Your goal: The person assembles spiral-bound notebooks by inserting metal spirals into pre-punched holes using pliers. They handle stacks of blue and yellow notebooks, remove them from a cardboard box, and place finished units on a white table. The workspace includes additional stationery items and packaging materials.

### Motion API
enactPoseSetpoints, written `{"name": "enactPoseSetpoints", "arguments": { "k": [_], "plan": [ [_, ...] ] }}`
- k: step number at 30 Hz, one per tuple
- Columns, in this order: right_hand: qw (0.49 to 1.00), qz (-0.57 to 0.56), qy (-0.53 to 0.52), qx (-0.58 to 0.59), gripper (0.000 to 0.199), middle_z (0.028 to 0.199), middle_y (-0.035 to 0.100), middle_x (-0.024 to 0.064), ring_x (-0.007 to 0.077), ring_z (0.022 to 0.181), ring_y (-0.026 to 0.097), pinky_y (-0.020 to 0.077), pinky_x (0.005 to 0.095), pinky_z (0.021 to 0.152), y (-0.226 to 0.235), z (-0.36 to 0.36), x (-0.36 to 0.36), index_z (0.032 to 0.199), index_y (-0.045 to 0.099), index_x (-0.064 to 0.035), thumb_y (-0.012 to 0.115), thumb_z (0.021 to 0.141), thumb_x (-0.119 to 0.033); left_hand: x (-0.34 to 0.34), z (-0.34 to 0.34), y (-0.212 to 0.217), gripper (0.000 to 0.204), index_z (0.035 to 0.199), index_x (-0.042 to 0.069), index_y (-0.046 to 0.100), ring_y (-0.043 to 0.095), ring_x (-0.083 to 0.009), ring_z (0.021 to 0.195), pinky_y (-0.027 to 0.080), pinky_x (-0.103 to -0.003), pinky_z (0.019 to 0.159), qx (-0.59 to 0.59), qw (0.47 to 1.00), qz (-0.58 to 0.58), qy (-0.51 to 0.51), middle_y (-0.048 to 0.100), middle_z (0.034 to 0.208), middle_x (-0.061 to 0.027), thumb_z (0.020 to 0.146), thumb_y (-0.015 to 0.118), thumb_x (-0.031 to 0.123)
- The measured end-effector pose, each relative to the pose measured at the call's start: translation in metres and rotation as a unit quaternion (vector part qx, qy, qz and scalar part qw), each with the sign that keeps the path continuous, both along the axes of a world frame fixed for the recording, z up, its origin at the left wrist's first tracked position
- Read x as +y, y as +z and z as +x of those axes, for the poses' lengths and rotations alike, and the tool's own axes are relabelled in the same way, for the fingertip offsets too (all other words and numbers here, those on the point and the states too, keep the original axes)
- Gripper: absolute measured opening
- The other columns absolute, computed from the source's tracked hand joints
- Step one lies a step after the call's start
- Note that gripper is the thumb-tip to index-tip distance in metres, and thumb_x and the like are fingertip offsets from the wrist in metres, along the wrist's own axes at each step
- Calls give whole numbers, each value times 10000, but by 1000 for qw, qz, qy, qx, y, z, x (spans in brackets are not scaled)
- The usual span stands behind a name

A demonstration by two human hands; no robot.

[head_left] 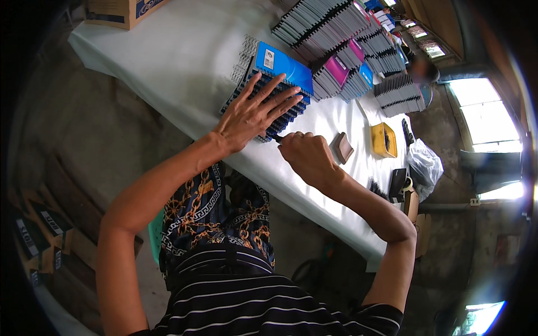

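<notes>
A stack of spiral notebooks [291, 65] with a blue cover on top lies near the table's front edge, black coils along its side. My left hand [246, 115] rests on the stack, fingers spread over the blue cover and the coils. Close to the stack's near corner, my right hand [307, 154] is closed around a small dark tool [277, 138]. The tool's tip reaches the coils at that corner; most of it is hidden in my fist, so its kind does not show.
Tall rows of notebooks [330, 31] stand behind the stack. To the right on the white table [185, 61] are a brown block [343, 148], a yellow container [383, 140] and a clear plastic bag [425, 165]. A cardboard box [120, 12] sits far left.
</notes>
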State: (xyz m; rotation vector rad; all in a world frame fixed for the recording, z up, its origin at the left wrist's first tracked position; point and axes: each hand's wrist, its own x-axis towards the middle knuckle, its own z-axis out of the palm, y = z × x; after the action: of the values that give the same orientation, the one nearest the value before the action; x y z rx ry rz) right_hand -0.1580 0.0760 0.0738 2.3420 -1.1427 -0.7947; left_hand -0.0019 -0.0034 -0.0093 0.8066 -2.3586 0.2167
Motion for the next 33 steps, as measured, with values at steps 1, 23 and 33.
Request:
{"name": "enactPoseSetpoints", "arguments": {
  "k": [1, 23, 33],
  "plan": [
    [1000, -11, 9, -9, 90, 734, 607, 49, 171, 673, 582, 420, 311, 542, 5, 3, -1, 783, 632, -53, 652, 726, -119, 0, 2, 0, 1203, 1530, 208, 172, 129, -286, 1466, 96, -550, 1195, -1, 1000, 6, -3, 201, 1582, 26, 542, 839, 375],
    [992, -28, 103, -73, 297, 986, 600, 75, 205, 1000, 553, 428, 388, 907, 19, -12, -15, 993, 615, -59, 704, 801, -267, 6, 0, -6, 1202, 1523, 270, 189, 124, -278, 1467, 94, -533, 1204, 25, 999, 37, -8, 182, 1586, 46, 528, 853, 375],
    [979, -3, 191, -72, 245, 968, 586, 28, 156, 992, 554, 437, 350, 895, 9, -34, -24, 1015, 603, -85, 659, 785, -152, 6, -5, -16, 1186, 1524, 281, 178, 117, -278, 1468, 73, -537, 1206, 0, 999, -5, 34, 144, 1593, 45, 551, 840, 426]
  ]
}}
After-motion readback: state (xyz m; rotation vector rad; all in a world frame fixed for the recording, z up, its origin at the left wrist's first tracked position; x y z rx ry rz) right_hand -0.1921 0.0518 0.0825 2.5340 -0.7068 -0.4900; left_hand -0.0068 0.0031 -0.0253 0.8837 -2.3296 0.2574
